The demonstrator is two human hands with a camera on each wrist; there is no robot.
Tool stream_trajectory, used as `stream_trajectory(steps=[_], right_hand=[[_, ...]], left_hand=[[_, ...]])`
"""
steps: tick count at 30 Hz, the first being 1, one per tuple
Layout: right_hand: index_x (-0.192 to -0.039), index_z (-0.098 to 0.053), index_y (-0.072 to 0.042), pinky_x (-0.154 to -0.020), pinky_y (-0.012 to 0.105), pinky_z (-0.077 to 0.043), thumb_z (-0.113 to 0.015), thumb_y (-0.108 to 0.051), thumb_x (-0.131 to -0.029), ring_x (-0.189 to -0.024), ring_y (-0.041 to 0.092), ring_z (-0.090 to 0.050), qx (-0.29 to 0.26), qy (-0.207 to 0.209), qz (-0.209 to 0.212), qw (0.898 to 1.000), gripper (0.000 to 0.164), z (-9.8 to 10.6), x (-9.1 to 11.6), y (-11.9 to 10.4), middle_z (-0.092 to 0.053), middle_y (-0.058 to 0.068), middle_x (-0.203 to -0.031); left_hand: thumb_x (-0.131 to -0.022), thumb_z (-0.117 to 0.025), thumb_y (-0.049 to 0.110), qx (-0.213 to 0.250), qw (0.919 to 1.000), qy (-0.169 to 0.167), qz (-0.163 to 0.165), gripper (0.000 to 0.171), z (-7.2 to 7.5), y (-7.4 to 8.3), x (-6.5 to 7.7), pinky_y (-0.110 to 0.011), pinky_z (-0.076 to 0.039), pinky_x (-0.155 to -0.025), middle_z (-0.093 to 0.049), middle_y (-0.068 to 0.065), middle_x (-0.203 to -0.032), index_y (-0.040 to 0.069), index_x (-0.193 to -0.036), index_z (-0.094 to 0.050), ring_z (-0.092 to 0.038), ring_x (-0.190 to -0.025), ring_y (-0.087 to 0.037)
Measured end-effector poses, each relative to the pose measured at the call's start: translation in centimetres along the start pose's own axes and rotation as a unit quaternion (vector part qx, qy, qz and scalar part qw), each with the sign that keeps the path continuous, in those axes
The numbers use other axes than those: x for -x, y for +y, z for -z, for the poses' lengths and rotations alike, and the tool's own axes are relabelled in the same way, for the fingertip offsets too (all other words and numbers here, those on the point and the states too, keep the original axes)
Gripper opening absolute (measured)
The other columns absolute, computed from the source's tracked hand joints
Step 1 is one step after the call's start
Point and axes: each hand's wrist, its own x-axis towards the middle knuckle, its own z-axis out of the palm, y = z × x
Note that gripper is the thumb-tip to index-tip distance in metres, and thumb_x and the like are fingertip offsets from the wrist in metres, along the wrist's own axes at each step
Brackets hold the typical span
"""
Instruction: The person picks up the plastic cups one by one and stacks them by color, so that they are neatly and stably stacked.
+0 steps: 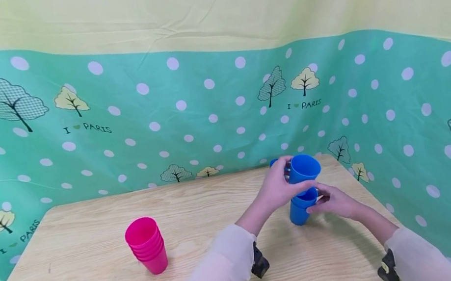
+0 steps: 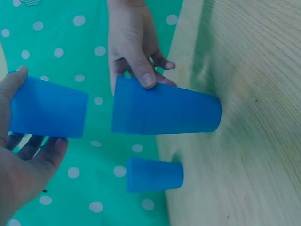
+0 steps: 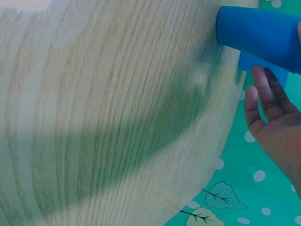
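My left hand (image 1: 276, 189) grips a blue cup (image 1: 304, 169) in the air, thumb on one side and fingers on the other in the left wrist view. Directly below that cup, nested blue cups (image 1: 298, 214) stand upright on the table. My right hand (image 1: 337, 201) holds these nested cups near the rim, its thumb laid on their side; the other fingers extend past them in the right wrist view. Another blue cup (image 2: 155, 175) stands behind, mostly hidden by my left hand in the head view.
A stack of several pink cups (image 1: 154, 257) stands upright on the left half of the wooden table (image 1: 202, 214). A green dotted curtain (image 1: 196, 100) hangs behind the table and along its right side.
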Motion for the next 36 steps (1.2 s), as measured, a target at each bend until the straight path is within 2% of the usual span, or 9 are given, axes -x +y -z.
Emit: stream_trajectory(steps=[8, 16, 22, 31, 36], right_hand=[[-0.136, -0.043, -0.011, -0.079, 0.032, -0.051, -0.07, -0.026, -0.084, -0.096, 0.026, -0.059, -0.015, -0.005, 0.013, 1.0, 0.06, 0.1, 0.0, 0.1, -0.054, 0.017, -0.125], [-0.133, -0.044, -0.009, -0.079, 0.027, -0.054, -0.067, -0.017, -0.086, -0.1, 0.023, -0.062, -0.029, -0.012, 0.06, 0.998, 0.053, 0.1, 0.0, 0.3, -0.053, 0.016, -0.127], [-0.13, -0.047, -0.005, -0.078, 0.028, -0.054, -0.068, -0.02, -0.086, -0.097, 0.021, -0.062, -0.025, -0.008, 0.052, 0.998, 0.051, 0.0, 0.0, 0.2, -0.057, 0.014, -0.122], [-0.133, -0.043, -0.003, -0.08, 0.026, -0.053, -0.067, -0.021, -0.086, -0.096, 0.019, -0.063, -0.03, -0.016, 0.039, 0.999, 0.055, 0.0, 0.1, 0.2, -0.056, 0.02, -0.123], [-0.133, -0.044, -0.001, -0.079, 0.028, -0.054, -0.067, -0.02, -0.087, -0.092, 0.02, -0.064, -0.03, -0.022, 0.05, 0.998, 0.055, 0.0, 0.0, 0.4, -0.056, 0.024, -0.121]], left_hand=[[-0.076, -0.075, 0.043, 0.004, 0.9999, -0.006, 0.007, 0.074, -1.2, -0.6, -0.3, -0.028, -0.05, -0.088, -0.053, 0.0, -0.127, 0.018, -0.136, -0.039, -0.054, -0.111, -0.015], [-0.075, -0.076, 0.041, 0.025, 0.9995, -0.02, 0.003, 0.072, -2.3, -1.5, -0.4, -0.027, -0.048, -0.087, -0.053, 0.003, -0.126, 0.021, -0.134, -0.04, -0.052, -0.11, -0.013], [-0.076, -0.075, 0.042, 0.021, 0.9997, -0.012, -0.001, 0.071, -2.5, -2.0, -0.7, -0.028, -0.048, -0.089, -0.053, 0.003, -0.125, 0.021, -0.134, -0.04, -0.052, -0.11, -0.013], [-0.076, -0.075, 0.042, 0.015, 0.9992, -0.019, 0.032, 0.073, -3.0, -3.2, -0.5, -0.033, -0.048, -0.093, -0.053, -0.001, -0.127, 0.018, -0.135, -0.039, -0.053, -0.114, -0.017], [-0.077, -0.075, 0.039, 0.008, 0.9993, -0.023, 0.027, 0.07, -3.2, -3.7, -0.4, -0.035, -0.047, -0.097, -0.053, -0.001, -0.127, 0.017, -0.132, -0.04, -0.053, -0.118, -0.018]])
